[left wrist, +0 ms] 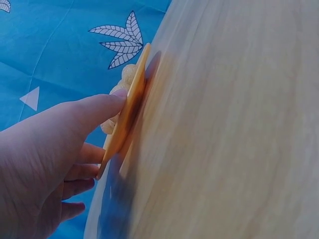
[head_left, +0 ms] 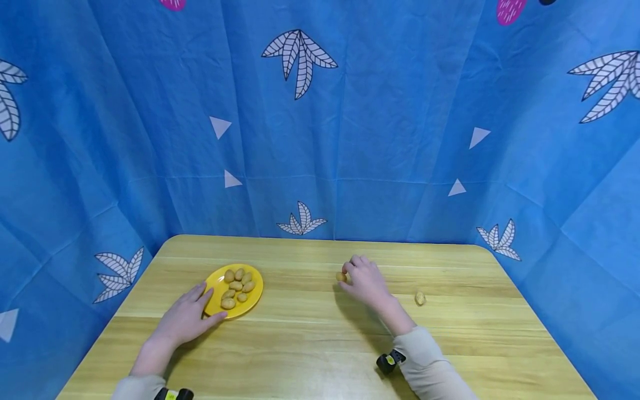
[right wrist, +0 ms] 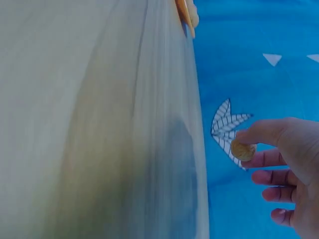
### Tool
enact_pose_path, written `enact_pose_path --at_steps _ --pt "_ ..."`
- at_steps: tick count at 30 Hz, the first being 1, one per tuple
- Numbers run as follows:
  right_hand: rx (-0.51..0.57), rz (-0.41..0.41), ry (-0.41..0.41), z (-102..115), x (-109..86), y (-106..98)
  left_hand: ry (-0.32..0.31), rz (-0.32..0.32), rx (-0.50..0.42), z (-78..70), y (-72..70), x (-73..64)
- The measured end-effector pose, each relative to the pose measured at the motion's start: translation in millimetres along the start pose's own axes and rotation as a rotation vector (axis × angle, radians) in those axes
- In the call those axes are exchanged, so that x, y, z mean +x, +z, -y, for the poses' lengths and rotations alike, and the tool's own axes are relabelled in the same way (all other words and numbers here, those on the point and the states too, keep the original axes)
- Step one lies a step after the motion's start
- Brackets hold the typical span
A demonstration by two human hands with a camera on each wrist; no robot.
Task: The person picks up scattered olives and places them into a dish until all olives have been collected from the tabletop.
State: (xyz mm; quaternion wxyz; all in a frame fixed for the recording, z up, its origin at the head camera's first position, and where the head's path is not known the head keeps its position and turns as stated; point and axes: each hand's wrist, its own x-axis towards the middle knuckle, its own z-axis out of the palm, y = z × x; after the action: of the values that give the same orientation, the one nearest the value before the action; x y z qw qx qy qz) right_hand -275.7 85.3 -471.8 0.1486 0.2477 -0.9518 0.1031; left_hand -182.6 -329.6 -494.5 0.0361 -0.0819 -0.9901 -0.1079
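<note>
A round yellow plate (head_left: pixel 255 304) stands on the left of the table, with several small, rounded tan pieces (head_left: pixel 235 285) on it. My left hand (head_left: pixel 186 318) holds the plate at its near left rim; in the left wrist view its thumb (left wrist: pixel 102 107) lies over the rim and the other fingers are at the edge. Out over the table's middle, my right hand (head_left: pixel 367 282) pinches one more tan piece (right wrist: pixel 243 150) between thumb and forefinger. The other right fingers are loosely bent. Another tan piece (head_left: pixel 420 299) lies on the table, right of that hand.
The wooden table (head_left: pixel 300 355) has rounded far corners. A blue patterned curtain (head_left: pixel 380 139) hangs behind it and along both sides. Each sleeve end carries a black wrist camera, such as the right one (head_left: pixel 386 363).
</note>
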Motion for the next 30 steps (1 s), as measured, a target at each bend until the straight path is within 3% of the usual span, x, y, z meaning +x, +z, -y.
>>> enact_pose_path --at_steps 30 --pt "-0.038 0.054 -0.221 109.3 30.9 10.1 0.014 -0.013 0.015 1.3 2.0 1.5"
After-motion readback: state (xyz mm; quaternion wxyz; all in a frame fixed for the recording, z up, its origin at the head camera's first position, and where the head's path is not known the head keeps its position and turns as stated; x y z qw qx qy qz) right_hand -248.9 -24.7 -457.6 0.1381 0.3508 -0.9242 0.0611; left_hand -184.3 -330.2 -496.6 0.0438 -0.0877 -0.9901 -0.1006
